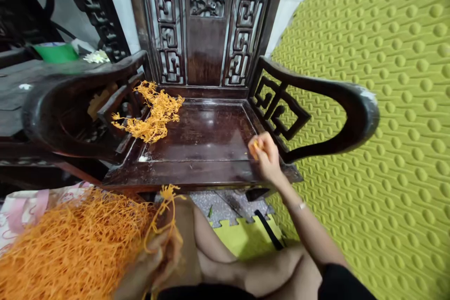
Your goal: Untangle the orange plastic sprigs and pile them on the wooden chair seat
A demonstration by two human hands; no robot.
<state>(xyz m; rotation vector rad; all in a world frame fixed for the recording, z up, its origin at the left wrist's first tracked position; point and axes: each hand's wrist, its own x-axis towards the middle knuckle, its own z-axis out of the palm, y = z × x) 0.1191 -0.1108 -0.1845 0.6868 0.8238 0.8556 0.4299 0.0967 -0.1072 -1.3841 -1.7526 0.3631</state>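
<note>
Low over my lap, my left hand is closed around an orange knotted strand that sticks up from its fingers; the hand is partly blurred. My right hand hovers at the right front of the dark wooden chair seat, fingers pinched on a small orange piece mostly hidden by them. On the left of the seat lies a loose heap of knotted orange strands. A much larger pile of long orange strands fills the lower left, beside my left hand.
The chair has curved armrests and a carved back. Pink-and-white patterned fabric shows behind the big pile. A green container and white flowers sit at far left. Yellow-green bumpy matting covers the right side.
</note>
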